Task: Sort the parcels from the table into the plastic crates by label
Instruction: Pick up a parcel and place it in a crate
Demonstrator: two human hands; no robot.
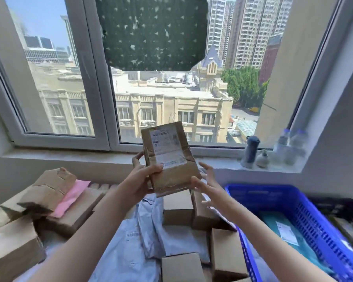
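A brown cardboard parcel point(169, 159) with a white shipping label is held upright in front of the window sill. My left hand point(143, 176) grips its left edge, thumb across the front. My right hand point(206, 180) is at the parcel's lower right corner with fingers spread and straight, thumb touching the edge. On the table below lie several more parcels: brown boxes point(177, 208), light blue mailer bags point(130, 241) and a pink mailer point(69, 198). A blue plastic crate point(273, 200) at the right holds a teal parcel point(287, 233).
A black crate point(346, 208) stands right of the blue one, partly cut off. On the window sill at the right are a grey bottle point(251, 151), a small dispenser point(263, 158) and clear bottles point(289, 147). The window point(90, 78) is directly behind the table.
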